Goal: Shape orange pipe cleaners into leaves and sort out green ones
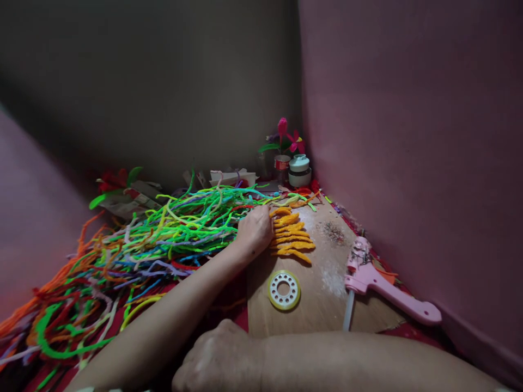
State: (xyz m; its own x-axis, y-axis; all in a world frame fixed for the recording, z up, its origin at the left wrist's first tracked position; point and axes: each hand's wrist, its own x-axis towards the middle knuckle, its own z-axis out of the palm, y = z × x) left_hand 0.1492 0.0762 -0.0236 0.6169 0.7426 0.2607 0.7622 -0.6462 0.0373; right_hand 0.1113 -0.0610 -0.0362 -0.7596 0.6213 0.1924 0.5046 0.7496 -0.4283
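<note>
My left hand [256, 230] reaches forward with its fingers curled, touching the left ends of a row of several orange pipe cleaner pieces [292, 234]. Whatever its fingers may hold is hidden behind the hand. These pieces lie side by side on a wooden board [269, 321]. Close to my body, my right hand [218, 356] is closed, its back towards me, and its fingertips are out of sight. A yellow-rimmed roll of tape [284, 290] with a white core lies flat on the board, nearer to me than the orange pieces.
A big heap of colourful pipe cleaners [183, 228] spreads to the left. A pink glue gun [392, 294] with a glue stick rests on the right. Behind stand a lidded jar [299, 171] and pink flowers [283, 128] in a small pot [281, 163]. Walls close in the corner.
</note>
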